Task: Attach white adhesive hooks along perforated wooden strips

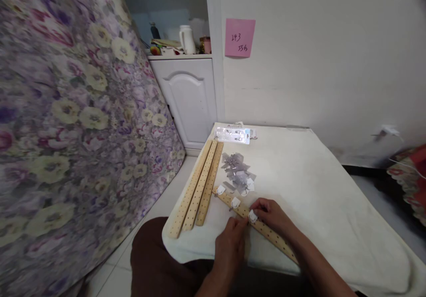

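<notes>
A perforated wooden strip (266, 232) lies slanted on the white table (299, 173), with three small white hooks (235, 202) set along it. My left hand (231, 239) is closed beside the strip, fingertips at the third white hook (253, 217). My right hand (274, 217) rests on the strip and pinches that same hook from the other side. A pile of small clear bags with hooks (238, 173) lies just beyond the strip.
Three more perforated wooden strips (199, 188) lie side by side at the table's left edge. A clear packet (232, 134) sits at the far edge. A floral mattress (73, 124) leans at left, a white cabinet (188, 97) behind, a pink note (239, 37) on the wall.
</notes>
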The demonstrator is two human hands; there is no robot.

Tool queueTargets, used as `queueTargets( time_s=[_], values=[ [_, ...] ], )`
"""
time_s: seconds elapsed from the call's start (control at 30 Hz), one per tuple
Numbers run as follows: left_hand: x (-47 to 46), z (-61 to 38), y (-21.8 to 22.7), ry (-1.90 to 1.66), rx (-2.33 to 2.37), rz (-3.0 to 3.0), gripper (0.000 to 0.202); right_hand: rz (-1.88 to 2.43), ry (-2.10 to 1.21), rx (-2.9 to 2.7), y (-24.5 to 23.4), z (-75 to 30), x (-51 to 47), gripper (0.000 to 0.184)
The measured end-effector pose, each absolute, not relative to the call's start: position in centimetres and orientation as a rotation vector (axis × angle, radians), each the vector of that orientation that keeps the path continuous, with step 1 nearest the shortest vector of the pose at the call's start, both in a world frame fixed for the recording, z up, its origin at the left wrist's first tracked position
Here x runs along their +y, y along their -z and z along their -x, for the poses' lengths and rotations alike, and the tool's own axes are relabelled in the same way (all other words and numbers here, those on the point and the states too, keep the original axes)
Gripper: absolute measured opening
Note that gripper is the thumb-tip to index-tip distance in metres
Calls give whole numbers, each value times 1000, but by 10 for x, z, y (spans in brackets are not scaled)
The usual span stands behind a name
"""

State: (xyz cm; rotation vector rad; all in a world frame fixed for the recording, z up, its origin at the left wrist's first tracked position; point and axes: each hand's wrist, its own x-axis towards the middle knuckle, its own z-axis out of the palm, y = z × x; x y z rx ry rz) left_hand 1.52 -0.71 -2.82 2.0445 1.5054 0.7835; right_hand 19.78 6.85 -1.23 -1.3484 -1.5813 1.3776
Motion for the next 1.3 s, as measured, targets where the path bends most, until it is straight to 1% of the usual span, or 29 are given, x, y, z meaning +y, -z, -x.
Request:
queueTargets(
  time_s=[0.23, 0.63, 0.87, 1.3],
  values=[
    [-7, -17, 20, -771, 1524, -2012, 54, 1323, -1363, -1595, 13, -199, 67, 12],
    [-6, -17, 26, -762, 1553, -2042, 50, 1333, -1324, -1626, 15, -199, 67, 13],
    [-6, -18, 25, -674, 1571, -2099, 50, 1306, -1296, -1660, 16, -201, 66, 14],
    [-7, -18, 24, -635, 1582, -2133, 47, 1270, -1414, -1560, 10, -197, 63, 12]
  ],
)
